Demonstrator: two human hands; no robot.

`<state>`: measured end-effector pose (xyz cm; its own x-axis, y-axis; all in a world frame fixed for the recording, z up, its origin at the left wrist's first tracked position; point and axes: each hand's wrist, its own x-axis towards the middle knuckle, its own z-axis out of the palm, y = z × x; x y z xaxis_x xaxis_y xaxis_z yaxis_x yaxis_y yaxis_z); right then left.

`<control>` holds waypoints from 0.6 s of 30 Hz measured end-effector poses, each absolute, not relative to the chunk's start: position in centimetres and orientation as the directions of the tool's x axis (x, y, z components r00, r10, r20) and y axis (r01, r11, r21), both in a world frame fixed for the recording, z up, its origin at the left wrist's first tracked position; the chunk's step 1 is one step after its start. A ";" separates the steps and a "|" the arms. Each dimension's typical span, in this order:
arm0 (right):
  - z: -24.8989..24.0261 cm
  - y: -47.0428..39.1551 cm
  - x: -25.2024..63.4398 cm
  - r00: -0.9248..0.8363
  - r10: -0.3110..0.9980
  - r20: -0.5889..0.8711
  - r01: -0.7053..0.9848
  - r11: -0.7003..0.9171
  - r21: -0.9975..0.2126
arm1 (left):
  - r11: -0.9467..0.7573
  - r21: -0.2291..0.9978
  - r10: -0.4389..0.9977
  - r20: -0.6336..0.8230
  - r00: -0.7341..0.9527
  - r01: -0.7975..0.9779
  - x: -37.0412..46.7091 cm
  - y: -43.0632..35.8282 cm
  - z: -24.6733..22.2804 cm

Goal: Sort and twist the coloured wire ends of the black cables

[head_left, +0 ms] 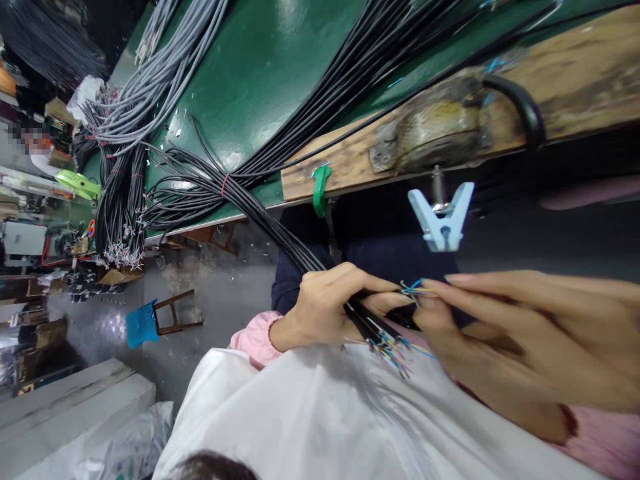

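Note:
My left hand (333, 300) is closed round a bundle of black cables (280, 230), which runs down off the table edge and is tied with a red band. Between its thumb and forefinger sits the stripped end of one cable, showing thin coloured wires (414, 287). My right hand (510, 333) pinches those wires with thumb and forefinger, its other fingers stretched out. Below, the other cable ends (393, 350) fan out in several colours over my white apron (310, 413). A light blue clip (443, 217) hangs from the board just above my right hand.
A wooden board (345, 160) lies along the green table's (270, 60) edge, with a green hook (321, 190) and a taped lump (435, 123) on it. Grey cables (185, 60) and more black cables (120, 193) lie leftward. A blue-seated chair (143, 323) stands on the floor.

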<state>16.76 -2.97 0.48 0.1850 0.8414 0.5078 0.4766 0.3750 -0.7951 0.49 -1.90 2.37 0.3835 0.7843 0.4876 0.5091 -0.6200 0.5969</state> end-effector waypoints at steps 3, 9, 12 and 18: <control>1.0 -2.7 16.1 0.181 0.733 0.656 0.451 0.530 -0.718 | -0.633 0.585 0.772 0.523 0.361 0.508 0.5 -1.8 2.2; 2.1 -2.1 16.9 0.019 0.768 0.640 0.337 0.597 -0.728 | -0.591 0.602 0.803 0.371 0.467 0.538 0.2 -1.8 2.3; 2.6 -2.0 17.4 -0.035 0.780 0.625 0.356 0.594 -0.722 | -0.572 0.621 0.812 0.339 0.475 0.536 0.2 -1.8 2.5; 2.7 -2.4 17.7 -0.011 0.803 0.596 0.363 0.558 -0.746 | -0.549 0.603 0.820 0.257 0.511 0.578 0.3 -1.6 2.8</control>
